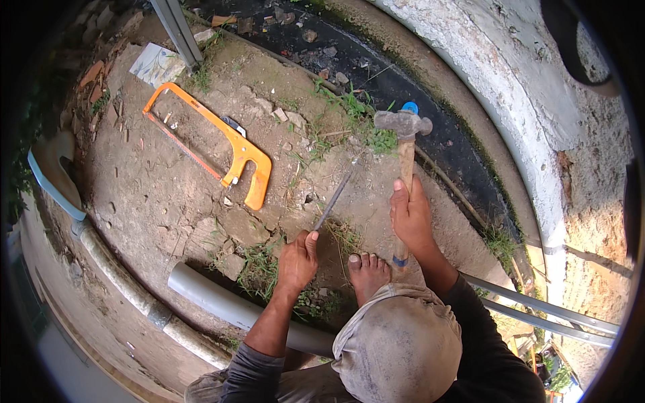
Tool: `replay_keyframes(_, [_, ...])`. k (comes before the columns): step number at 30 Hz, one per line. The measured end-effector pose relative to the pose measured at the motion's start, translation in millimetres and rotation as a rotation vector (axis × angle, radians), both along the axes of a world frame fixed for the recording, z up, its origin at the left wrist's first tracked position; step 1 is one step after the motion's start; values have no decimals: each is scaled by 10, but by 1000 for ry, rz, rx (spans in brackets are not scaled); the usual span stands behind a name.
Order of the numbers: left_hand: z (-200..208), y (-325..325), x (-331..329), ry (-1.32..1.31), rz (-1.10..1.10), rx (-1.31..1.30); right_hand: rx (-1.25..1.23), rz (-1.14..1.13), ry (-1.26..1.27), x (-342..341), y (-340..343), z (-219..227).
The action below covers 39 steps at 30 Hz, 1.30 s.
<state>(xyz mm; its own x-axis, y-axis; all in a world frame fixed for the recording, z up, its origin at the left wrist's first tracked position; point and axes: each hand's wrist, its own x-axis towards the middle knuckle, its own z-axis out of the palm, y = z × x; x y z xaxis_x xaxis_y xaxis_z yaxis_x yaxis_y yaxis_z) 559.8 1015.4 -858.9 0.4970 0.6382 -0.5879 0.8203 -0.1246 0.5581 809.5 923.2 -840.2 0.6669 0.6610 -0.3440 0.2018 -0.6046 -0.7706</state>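
Note:
My left hand (pixel 297 263) is closed around the lower end of a thin dark metal chisel (pixel 335 196). The rod slants up and to the right, its tip close to the dirt. In my right hand (pixel 412 216) is a hammer (pixel 407 161), gripped midway along its wooden handle. Its metal head points away from me, above and to the right of the chisel tip, apart from it. An orange hacksaw (pixel 243 141) lies on the ground left of the chisel. My bare foot (pixel 369 274) rests between my two hands.
A grey plastic pipe (pixel 218 295) lies at my lower left. Farther left runs an old dirty pipe (pixel 121 265). Beyond the hammer curves a dark wet drain (pixel 376 70) beside a rough white wall (pixel 494 74). Metal channels (pixel 537 305) lie at right; a metal post (pixel 176 30) stands far left.

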Motion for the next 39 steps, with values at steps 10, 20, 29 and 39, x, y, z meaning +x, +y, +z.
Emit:
replay_keyframes(10, [-178,25,66,105,111,17,802,-141,88,49,763,690])
replay_keyframes(20, [-239,-42,195,80,132,31,207,-31,325,169,655,512])
replay_keyframes(29, [-204,90,207,46,124,-78,-236,362,368,-164,490,-234])
replay_keyframes(39, [-313,-19,103,63,137,-120,834,-264,161,154,700,521])
